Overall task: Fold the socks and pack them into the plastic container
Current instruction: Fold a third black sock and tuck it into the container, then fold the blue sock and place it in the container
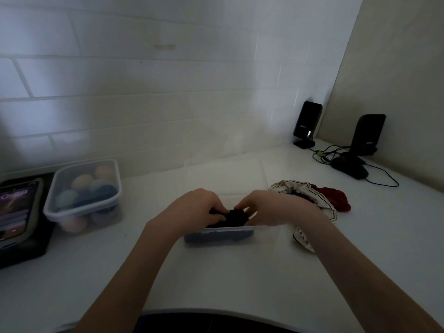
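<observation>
A clear plastic container point(262, 233) stands on the white counter in front of me, with dark fabric showing through its near wall. Over it, my left hand point(192, 207) and my right hand point(271, 207) both pinch a bunched black sock point(236, 216) between their fingertips. The sock sits just above or at the container's rim; I cannot tell whether it touches the bottom. To the right lies a pile of loose socks: a white one with dark stripes point(310, 191) and a red one point(336, 197).
At the left stands a lidded clear box of coloured balls point(84, 191), and beside it a phone point(16, 210) on a dark block. Two black speakers point(307, 123) point(367, 134), a mouse point(350, 168) and cables fill the back right corner. A tiled wall rises behind.
</observation>
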A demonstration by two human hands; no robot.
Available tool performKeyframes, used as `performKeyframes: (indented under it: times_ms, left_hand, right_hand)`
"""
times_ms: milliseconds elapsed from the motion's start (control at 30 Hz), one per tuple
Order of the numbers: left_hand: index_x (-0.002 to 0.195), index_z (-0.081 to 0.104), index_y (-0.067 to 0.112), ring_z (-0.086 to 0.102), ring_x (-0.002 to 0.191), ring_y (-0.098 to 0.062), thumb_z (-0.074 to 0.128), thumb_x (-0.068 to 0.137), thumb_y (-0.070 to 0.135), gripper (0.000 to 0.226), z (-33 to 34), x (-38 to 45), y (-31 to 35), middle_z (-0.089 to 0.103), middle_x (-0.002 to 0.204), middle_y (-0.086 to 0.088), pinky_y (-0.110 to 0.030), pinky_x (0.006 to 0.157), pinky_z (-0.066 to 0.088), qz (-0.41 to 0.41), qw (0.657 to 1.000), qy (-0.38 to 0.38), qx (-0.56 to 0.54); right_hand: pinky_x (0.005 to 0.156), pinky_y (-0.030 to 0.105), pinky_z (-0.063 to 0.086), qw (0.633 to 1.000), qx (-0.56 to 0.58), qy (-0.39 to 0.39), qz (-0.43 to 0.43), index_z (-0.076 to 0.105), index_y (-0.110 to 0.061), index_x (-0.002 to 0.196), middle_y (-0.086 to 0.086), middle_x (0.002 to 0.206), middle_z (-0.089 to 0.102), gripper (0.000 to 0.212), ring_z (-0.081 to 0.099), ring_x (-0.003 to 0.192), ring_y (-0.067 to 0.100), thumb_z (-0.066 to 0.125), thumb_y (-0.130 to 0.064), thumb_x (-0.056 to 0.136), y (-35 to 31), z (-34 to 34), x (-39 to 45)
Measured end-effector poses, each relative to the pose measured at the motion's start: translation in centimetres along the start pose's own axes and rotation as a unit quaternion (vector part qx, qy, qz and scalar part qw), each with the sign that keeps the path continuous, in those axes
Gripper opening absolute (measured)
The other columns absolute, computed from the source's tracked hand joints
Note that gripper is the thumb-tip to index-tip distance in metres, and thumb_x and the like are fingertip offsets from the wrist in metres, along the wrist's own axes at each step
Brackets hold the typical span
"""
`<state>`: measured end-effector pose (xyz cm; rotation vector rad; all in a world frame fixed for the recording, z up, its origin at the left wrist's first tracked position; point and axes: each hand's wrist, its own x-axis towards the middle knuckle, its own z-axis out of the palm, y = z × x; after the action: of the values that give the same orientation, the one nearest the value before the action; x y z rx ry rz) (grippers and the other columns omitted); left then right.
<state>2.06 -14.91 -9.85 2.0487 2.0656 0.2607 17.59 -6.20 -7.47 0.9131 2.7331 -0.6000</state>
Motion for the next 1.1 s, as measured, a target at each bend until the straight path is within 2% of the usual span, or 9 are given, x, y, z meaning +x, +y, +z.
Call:
performKeyframes:
  times_ms: [133, 333, 467, 667, 800, 867, 933, 1033, 1100]
  left_hand:
    - [0.116, 0.066, 0.034, 0.063, 0.092, -0.018, 0.058, 0.089, 0.026, 0.029, 0.0, 0.0, 0.0, 0.071, 0.105, 0.000, -0.036, 0.086, 0.051, 0.001, 1.000, 0.003, 0.003]
    - [0.114, 0.067, 0.032, 0.062, 0.094, -0.014, 0.061, 0.087, 0.038, 0.029, 0.1, 0.1, 0.4, 0.069, 0.108, 0.005, -0.032, 0.084, 0.050, 0.004, 1.000, 0.028, 0.006]
    - [0.110, 0.069, 0.037, 0.062, 0.080, -0.016, 0.062, 0.083, 0.042, 0.029, -0.2, 0.2, 0.9, 0.072, 0.095, 0.004, -0.027, 0.070, 0.047, -0.014, 0.999, -0.002, 0.050]
    - [0.108, 0.070, 0.033, 0.053, 0.069, -0.015, 0.057, 0.086, 0.041, 0.026, -0.3, 0.8, 2.1, 0.071, 0.092, 0.001, -0.024, 0.062, 0.036, -0.028, 0.989, 0.001, 0.147]
    - [0.109, 0.068, 0.034, 0.057, 0.077, -0.018, 0.057, 0.086, 0.041, 0.027, -0.1, 0.8, 2.3, 0.070, 0.098, 0.001, -0.025, 0.065, 0.037, -0.048, 0.988, 0.004, 0.148]
    - [0.110, 0.067, 0.035, 0.061, 0.087, -0.018, 0.058, 0.085, 0.043, 0.028, 0.0, 0.7, 2.1, 0.069, 0.102, 0.003, -0.025, 0.068, 0.037, -0.052, 0.990, 0.010, 0.133]
    - [0.111, 0.066, 0.034, 0.062, 0.095, -0.018, 0.061, 0.083, 0.044, 0.030, 0.1, 0.7, 2.0, 0.069, 0.107, 0.005, -0.024, 0.071, 0.038, -0.052, 0.991, 0.021, 0.118]
    - [0.112, 0.066, 0.033, 0.061, 0.100, -0.019, 0.063, 0.081, 0.043, 0.032, 0.3, 0.7, 2.0, 0.068, 0.112, 0.004, -0.023, 0.074, 0.039, -0.050, 0.993, 0.032, 0.106]
    - [0.112, 0.066, 0.033, 0.060, 0.101, -0.019, 0.064, 0.081, 0.044, 0.033, 0.4, 0.7, 1.8, 0.067, 0.113, 0.005, -0.023, 0.076, 0.040, -0.051, 0.994, 0.039, 0.093]
  right_hand:
    - [0.075, 0.025, 0.046, 0.998, -0.050, 0.029, 0.011, 0.062, -0.025, 0.122, 0.001, 0.104, 0.065, 0.046, 0.053, 0.083, 0.013, 0.073, -0.026, 0.077, -0.5, -0.1, 0.2]
    - [0.073, 0.026, 0.042, 0.997, -0.069, 0.024, 0.007, 0.060, -0.026, 0.125, -0.003, 0.083, 0.051, 0.054, 0.048, 0.082, 0.015, 0.077, -0.032, 0.074, -0.9, 0.1, 0.2]
    - [0.075, 0.026, 0.042, 0.997, -0.077, -0.011, 0.013, 0.056, -0.031, 0.129, -0.016, 0.066, 0.040, 0.058, 0.048, 0.082, 0.014, 0.076, -0.034, 0.075, -1.1, -0.2, 0.3]
    - [0.073, 0.026, 0.044, 0.997, -0.071, -0.013, 0.011, 0.056, -0.028, 0.129, -0.007, 0.082, 0.048, 0.051, 0.051, 0.083, 0.016, 0.071, -0.029, 0.080, -1.1, -0.1, 0.5]
    - [0.057, 0.017, 0.045, 1.000, 0.010, 0.010, -0.012, 0.059, -0.023, 0.123, -0.003, 0.082, 0.063, 0.041, 0.056, 0.064, 0.010, 0.067, -0.023, 0.083, -0.2, -0.2, -0.4]
    - [0.057, 0.017, 0.050, 0.991, 0.128, 0.046, -0.009, 0.063, -0.024, 0.113, 0.003, 0.084, 0.072, 0.031, 0.063, 0.061, 0.007, 0.069, -0.020, 0.083, 0.7, -1.3, -1.6]
    - [0.056, 0.017, 0.049, 0.973, 0.179, 0.145, 0.009, 0.067, -0.023, 0.098, 0.000, 0.076, 0.072, 0.016, 0.064, 0.056, 0.003, 0.069, -0.019, 0.083, 2.5, -2.3, -2.5]
    - [0.060, 0.016, 0.045, 0.941, 0.132, 0.299, 0.085, 0.070, -0.019, 0.087, 0.002, 0.083, 0.071, 0.006, 0.061, 0.061, 0.003, 0.067, -0.015, 0.084, 5.7, -2.5, -2.8]
    - [0.069, 0.019, 0.047, 0.934, 0.096, 0.311, 0.145, 0.073, -0.013, 0.094, 0.007, 0.098, 0.071, 0.013, 0.063, 0.076, 0.012, 0.063, -0.011, 0.085, 7.1, -1.8, -2.3]
